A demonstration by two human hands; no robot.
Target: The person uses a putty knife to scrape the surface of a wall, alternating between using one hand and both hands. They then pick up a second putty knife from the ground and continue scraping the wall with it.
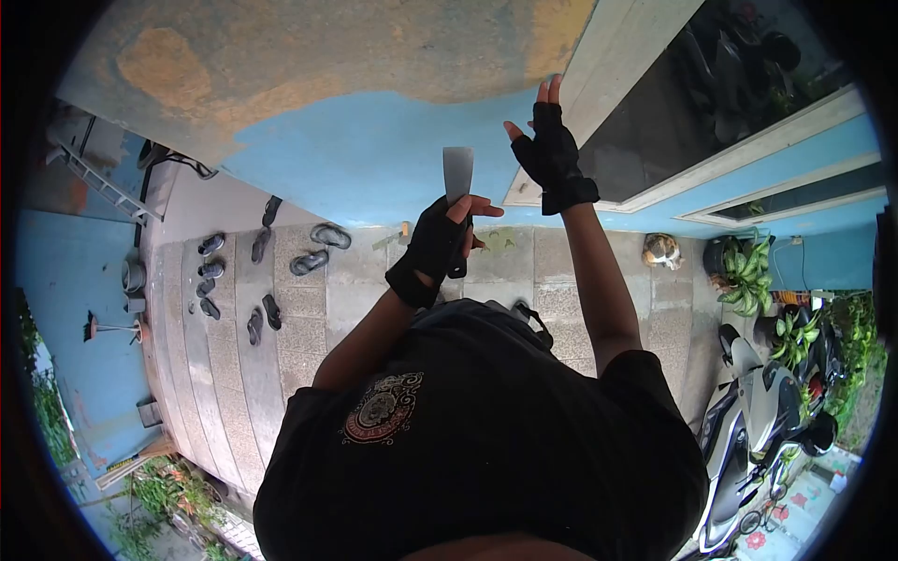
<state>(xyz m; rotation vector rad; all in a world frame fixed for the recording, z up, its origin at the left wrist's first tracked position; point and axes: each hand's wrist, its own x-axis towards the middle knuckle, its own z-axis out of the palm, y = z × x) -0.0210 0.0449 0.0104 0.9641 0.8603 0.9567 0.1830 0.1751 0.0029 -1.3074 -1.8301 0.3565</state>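
Observation:
My left hand (438, 238), in a black fingerless glove, is closed around the dark handle of a scraper (456, 166). The scraper's flat grey metal blade points up toward the wall. My right hand (552, 154), gloved the same way, has its fingers stretched out and thumb apart. It is at the wall's edge beside the pale window frame (629, 79), with its fingertips apparently resting there. In front of me, the wall (374, 140) is blue below, with a bare grey-brown and yellowish patch (355, 56) above.
Several sandals (309, 262) lie on the tiled floor (299, 346) to the left. A calico cat (662, 251) is by the wall at right, near a potted plant (745, 271). Motorbikes (739, 421) stand at the lower right. A ladder (103, 178) is at far left.

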